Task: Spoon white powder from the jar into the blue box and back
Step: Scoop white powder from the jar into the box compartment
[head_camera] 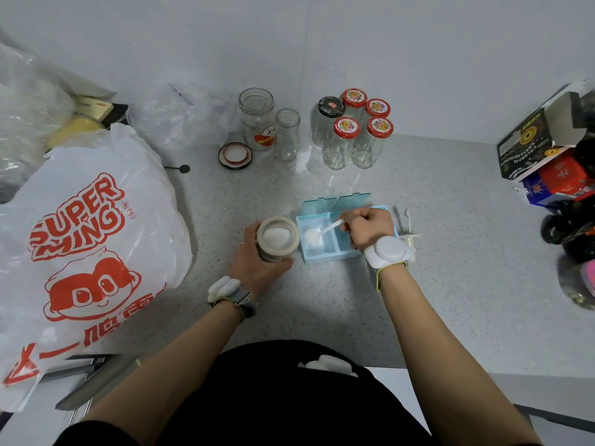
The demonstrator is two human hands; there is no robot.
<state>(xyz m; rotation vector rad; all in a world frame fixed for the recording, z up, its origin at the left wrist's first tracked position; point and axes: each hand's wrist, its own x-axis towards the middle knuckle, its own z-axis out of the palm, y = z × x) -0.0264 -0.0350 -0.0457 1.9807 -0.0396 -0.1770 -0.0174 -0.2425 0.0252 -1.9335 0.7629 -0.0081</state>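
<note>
An open jar (278, 237) of white powder stands on the speckled counter, and my left hand (257, 263) grips it from the left and front. Just right of the jar lies the blue box (322, 256) with two compartments and its clear lids (335, 202) folded back. My right hand (368, 227) holds a white spoon (322, 231) over the box's left compartment. The spoon's bowl carries a heap of white powder. Some powder lies in that compartment.
Several empty glass jars (354, 133), some with red lids, stand at the back, with a loose lid (235, 155) beside them. A large white plastic bag (87, 239) fills the left. Boxes (547, 156) sit at the far right. Small white utensils (409, 226) lie behind my right wrist.
</note>
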